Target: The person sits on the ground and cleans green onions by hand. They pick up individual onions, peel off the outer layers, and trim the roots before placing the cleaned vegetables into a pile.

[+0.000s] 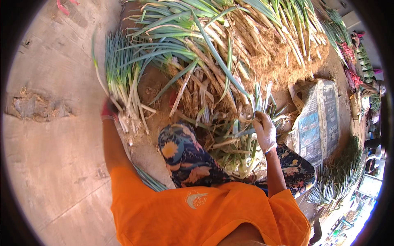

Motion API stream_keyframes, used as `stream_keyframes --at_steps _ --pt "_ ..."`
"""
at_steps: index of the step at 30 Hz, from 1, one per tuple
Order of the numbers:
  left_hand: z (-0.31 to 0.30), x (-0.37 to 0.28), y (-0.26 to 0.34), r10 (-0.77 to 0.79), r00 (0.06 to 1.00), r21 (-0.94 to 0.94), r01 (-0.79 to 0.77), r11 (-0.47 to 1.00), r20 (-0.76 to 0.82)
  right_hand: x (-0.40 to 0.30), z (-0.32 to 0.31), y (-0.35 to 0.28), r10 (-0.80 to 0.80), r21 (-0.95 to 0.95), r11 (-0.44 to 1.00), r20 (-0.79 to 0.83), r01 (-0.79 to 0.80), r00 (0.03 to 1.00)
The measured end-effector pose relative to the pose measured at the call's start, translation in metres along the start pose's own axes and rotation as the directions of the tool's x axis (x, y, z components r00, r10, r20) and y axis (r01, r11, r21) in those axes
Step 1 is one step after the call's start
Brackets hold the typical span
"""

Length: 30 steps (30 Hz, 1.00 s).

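Observation:
My left hand [110,109], in a red glove with a dark palm, is at the white root ends of a pile of peeled green onions [123,77] on the floor. One long stalk [100,77] rises from that hand, apart from the pile. My right hand [265,130], in a white knit glove, has its fingers curled beside dry peeled leaves; whether it holds any of them cannot be told. In front of me lies a large heap of unpeeled green onions [215,58] with brown, rooty ends. Stripped leaves [243,144] lie between my legs.
A printed woven sack [318,123] lies at the right. More green onions [338,178] stand behind it, and others lie at the upper right near red ties [347,52]. A torn patch [40,106] marks the floor at the left. Pink strips [63,7] lie at the top left.

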<state>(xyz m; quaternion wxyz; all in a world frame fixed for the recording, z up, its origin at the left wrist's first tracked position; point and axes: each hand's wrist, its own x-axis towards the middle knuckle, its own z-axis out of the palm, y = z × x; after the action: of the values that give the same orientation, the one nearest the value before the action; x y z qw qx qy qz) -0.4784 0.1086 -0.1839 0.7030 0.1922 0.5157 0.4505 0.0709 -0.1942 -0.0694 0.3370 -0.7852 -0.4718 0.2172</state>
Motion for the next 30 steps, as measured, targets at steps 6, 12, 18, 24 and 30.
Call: stream_keyframes --at_steps 6,12,18,24,30 --pt "-0.089 0.028 -0.121 0.018 0.89 0.264 0.115 0.958 -0.455 0.103 0.035 0.004 -0.045 -0.048 0.998 -0.1 0.04 0.994" --pt "-0.085 0.011 -0.062 0.473 0.553 0.652 0.178 0.737 -0.686 0.179 0.067 -0.011 0.135 -0.322 0.941 0.088 -0.1 0.987" --pt "-0.012 0.007 -0.044 0.368 0.834 0.385 -0.207 0.899 -0.411 0.182 0.053 -0.035 0.063 -0.231 0.971 0.473 0.054 0.879" --pt "0.218 -0.048 -0.021 0.1 0.989 0.098 -0.11 0.989 0.105 0.096 0.012 -0.042 0.046 -0.001 0.999 0.476 -0.052 0.878" --pt "0.361 -0.103 -0.056 -0.231 0.901 0.146 0.19 0.971 0.366 -0.056 -0.061 -0.033 -0.012 0.04 0.999 0.295 0.001 0.955"
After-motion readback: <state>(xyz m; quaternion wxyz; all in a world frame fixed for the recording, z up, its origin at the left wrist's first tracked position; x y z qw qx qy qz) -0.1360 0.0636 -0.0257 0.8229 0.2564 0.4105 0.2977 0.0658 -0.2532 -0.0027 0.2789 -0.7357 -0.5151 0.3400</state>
